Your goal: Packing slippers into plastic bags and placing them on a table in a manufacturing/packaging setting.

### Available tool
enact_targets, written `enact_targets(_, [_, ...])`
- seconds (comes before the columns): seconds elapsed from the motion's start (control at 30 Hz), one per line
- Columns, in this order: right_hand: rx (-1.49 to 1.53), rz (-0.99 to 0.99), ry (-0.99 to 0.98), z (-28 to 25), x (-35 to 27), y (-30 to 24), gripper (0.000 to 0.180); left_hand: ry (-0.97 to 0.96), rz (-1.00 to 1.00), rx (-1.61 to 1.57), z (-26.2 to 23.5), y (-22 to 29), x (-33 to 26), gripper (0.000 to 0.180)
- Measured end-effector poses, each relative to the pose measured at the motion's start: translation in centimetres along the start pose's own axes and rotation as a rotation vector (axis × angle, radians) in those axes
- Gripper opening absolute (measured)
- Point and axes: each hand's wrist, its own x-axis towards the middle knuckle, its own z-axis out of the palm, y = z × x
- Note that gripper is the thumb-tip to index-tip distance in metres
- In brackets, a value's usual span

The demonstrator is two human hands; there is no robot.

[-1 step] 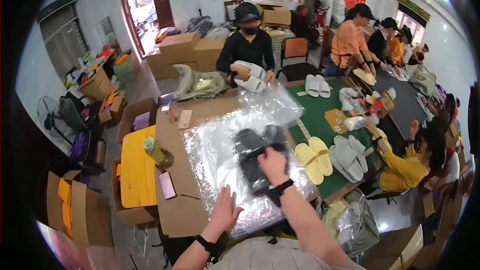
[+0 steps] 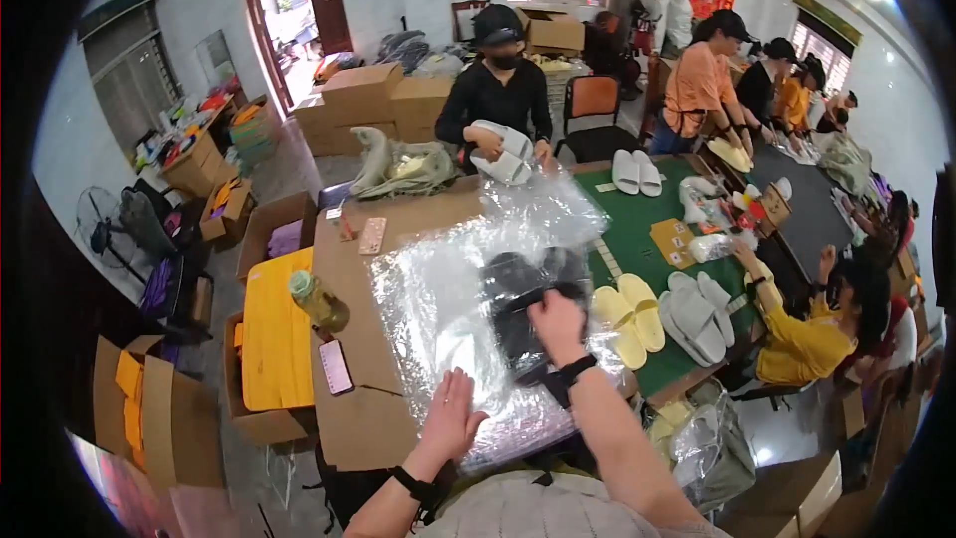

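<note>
A pair of black slippers (image 2: 512, 307) lies over a stack of clear plastic bags (image 2: 423, 284) on the table in front of me. My right hand (image 2: 560, 325) is closed on the slippers near their straps; the exact grip is partly hidden. I cannot tell whether the slippers are inside the top bag or on it. My left hand (image 2: 454, 418) rests on the near left part of the bags, fingers stretched out, holding nothing. Just right of the bags are yellow slippers (image 2: 631, 321) and grey slippers (image 2: 697, 317).
A bottle (image 2: 319, 301) and a pink phone (image 2: 336, 367) stand and lie left of the bags. Across the table a person in black (image 2: 495, 90) holds light grey slippers. A person in yellow (image 2: 807, 334) sits at right. Cardboard boxes (image 2: 179, 418) line the left.
My right hand and the black slippers have shifted slightly to the right. My left hand stays nearly where it was. The whole view has moved a little.
</note>
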Motion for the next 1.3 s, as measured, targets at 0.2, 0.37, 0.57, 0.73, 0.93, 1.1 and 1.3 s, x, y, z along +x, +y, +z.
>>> enact_targets(0.2, [-0.018,-0.003,0.105,-5.0,1.9,4.1,0.030,-0.015,0.025,0.136,0.4,-0.4,-0.8,0.071])
enact_targets(0.37, [0.222,-0.186,-0.080,-7.5,-4.8,-7.1,0.023,0.078,0.122,0.179,0.4,-0.1,0.2,0.057])
enact_targets(0.57, [0.314,-0.225,-0.136,1.1,-6.9,-5.7,0.021,-0.024,-0.017,0.123,1.3,-2.7,-1.1,0.038])
enact_targets(0.73, [0.194,0.025,0.072,-3.8,-5.3,2.9,0.018,-0.126,0.002,0.155,0.0,0.5,0.7,0.067])
enact_targets(0.93, [0.088,0.529,0.295,-13.7,-13.5,18.8,0.022,-0.157,0.007,0.136,-0.4,1.0,0.3,0.067])
enact_targets(1.1, [-0.330,0.947,0.195,-17.3,-25.4,36.3,0.026,-0.195,-0.008,0.208,-0.4,1.2,0.6,0.067])
enact_targets(1.3, [-0.246,1.039,-0.297,-13.3,-32.2,47.4,0.038,-0.226,-0.057,0.259,-0.2,1.7,1.3,0.067])
